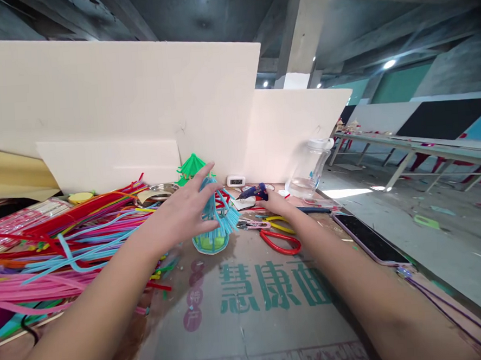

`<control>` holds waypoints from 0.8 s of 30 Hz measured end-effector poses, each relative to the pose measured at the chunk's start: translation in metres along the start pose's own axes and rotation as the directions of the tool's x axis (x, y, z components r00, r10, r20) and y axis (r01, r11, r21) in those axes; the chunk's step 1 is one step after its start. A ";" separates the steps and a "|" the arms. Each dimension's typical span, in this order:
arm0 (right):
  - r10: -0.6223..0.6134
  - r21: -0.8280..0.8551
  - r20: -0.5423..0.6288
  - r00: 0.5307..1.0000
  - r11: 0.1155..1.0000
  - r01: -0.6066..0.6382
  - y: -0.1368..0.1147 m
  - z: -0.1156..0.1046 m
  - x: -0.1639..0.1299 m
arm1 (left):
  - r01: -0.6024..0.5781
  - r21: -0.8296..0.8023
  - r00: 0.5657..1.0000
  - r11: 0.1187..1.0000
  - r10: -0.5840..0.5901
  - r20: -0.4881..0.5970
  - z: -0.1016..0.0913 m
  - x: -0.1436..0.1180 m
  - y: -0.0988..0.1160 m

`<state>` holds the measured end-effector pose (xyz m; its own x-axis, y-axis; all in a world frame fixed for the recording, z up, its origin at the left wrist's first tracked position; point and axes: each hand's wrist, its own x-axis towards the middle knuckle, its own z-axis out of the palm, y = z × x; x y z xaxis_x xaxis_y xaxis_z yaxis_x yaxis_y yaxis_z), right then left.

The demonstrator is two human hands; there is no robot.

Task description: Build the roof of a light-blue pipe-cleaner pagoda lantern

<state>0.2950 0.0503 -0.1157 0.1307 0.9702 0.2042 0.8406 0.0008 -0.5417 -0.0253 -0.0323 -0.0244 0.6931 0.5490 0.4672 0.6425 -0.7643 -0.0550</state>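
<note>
My left hand (185, 208) is spread loose against the blue lantern (214, 225), holding nothing. Right of the lantern, my right hand (276, 202) grips the glue gun (254, 191), above the red scissors (280, 241).

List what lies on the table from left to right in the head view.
Pile of pipe cleaners → left hand → blue pipe-cleaner craft → red-handled scissors → clear plastic bottle → phone.
</note>
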 end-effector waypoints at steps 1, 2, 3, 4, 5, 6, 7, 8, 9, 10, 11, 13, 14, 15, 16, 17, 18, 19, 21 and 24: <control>0.009 0.003 -0.009 1.000 1.000 -0.009 0.002 0.003 0.002 | 0.006 -0.007 1.000 1.000 -0.006 -0.003 0.000 0.001 0.000; 0.021 0.003 -0.023 1.000 1.000 -0.021 0.005 0.006 0.003 | 0.014 -0.019 1.000 1.000 -0.014 -0.003 -0.001 0.001 0.000; 0.032 0.002 -0.042 0.999 0.999 -0.032 0.007 0.009 0.005 | 0.022 -0.034 1.000 0.999 -0.022 0.000 -0.001 0.001 0.000; 0.041 0.006 -0.064 0.997 0.999 -0.041 0.009 0.011 0.006 | 0.031 -0.047 1.000 0.998 -0.031 0.005 -0.002 0.001 -0.001; 0.047 0.014 -0.088 0.995 0.999 -0.046 0.011 0.012 0.007 | 0.040 -0.058 0.999 0.998 -0.039 0.010 -0.003 0.000 -0.001; 0.049 0.026 -0.113 0.992 0.999 -0.046 0.012 0.013 0.008 | 0.046 -0.064 0.999 0.997 -0.045 0.015 -0.003 0.000 -0.002; 0.048 0.041 -0.138 0.989 0.998 -0.043 0.013 0.012 0.009 | 0.048 -0.067 0.999 0.997 -0.047 0.016 -0.003 0.001 -0.003; 0.048 0.059 -0.165 0.985 0.998 -0.038 0.014 0.011 0.009 | 0.047 -0.066 0.999 0.997 -0.046 0.013 -0.002 0.001 -0.003; 0.048 0.081 -0.192 0.980 0.996 -0.033 0.014 0.008 0.008 | 0.043 -0.061 0.999 0.997 -0.042 0.007 -0.002 0.001 -0.004; 0.052 0.105 -0.220 0.974 0.994 -0.030 0.014 0.005 0.007 | 0.037 -0.054 0.999 0.998 -0.037 0.001 -0.001 0.001 -0.004; 0.058 0.133 -0.245 0.968 0.991 -0.026 0.014 0.000 0.004 | 0.030 -0.045 1.000 0.999 -0.030 -0.006 0.000 0.002 -0.004; 0.067 0.196 -0.277 0.959 0.981 -0.012 0.010 -0.011 -0.002 | 0.020 -0.033 1.000 0.999 -0.020 -0.013 0.001 0.002 -0.004; 0.065 0.232 -0.281 0.958 0.973 0.002 0.007 -0.017 -0.006 | 0.016 -0.038 1.000 0.999 -0.017 -0.014 0.001 0.002 -0.004; 0.059 0.268 -0.279 0.959 0.963 0.019 0.003 -0.022 -0.011 | 0.018 -0.055 1.000 0.998 -0.019 -0.012 0.001 0.002 -0.004; 0.045 0.306 -0.274 0.961 0.951 0.043 -0.002 -0.028 -0.017 | 0.025 -0.082 1.000 0.996 -0.025 -0.008 0.001 0.002 -0.005; 0.025 0.343 -0.270 0.963 0.936 0.072 -0.007 -0.033 -0.024 | 0.032 -0.115 0.999 0.993 -0.033 -0.006 0.001 0.002 -0.006; -0.001 0.378 -0.267 0.964 0.920 0.105 -0.014 -0.038 -0.032 | 0.034 -0.148 0.999 0.988 -0.035 -0.010 0.001 0.002 -0.008; -0.034 0.411 -0.261 0.965 0.900 0.143 -0.021 -0.042 -0.040 | 0.027 -0.179 0.999 0.983 -0.032 -0.023 0.002 0.003 -0.010; -0.103 0.469 -0.243 0.965 0.858 0.210 -0.037 -0.050 -0.058 | -0.007 -0.229 0.997 0.973 -0.011 -0.075 0.005 0.005 -0.013; -0.249 0.571 -0.190 0.950 0.759 0.313 -0.055 -0.060 -0.085 | -0.011 -0.294 0.989 0.956 -0.032 -0.143 0.011 0.006 -0.018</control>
<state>0.2690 -0.0465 -0.0544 0.0151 0.8752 0.4836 0.3792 0.4425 -0.8126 -0.0290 -0.0110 -0.0301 0.6181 0.5194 0.5900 0.5103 -0.8361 0.2014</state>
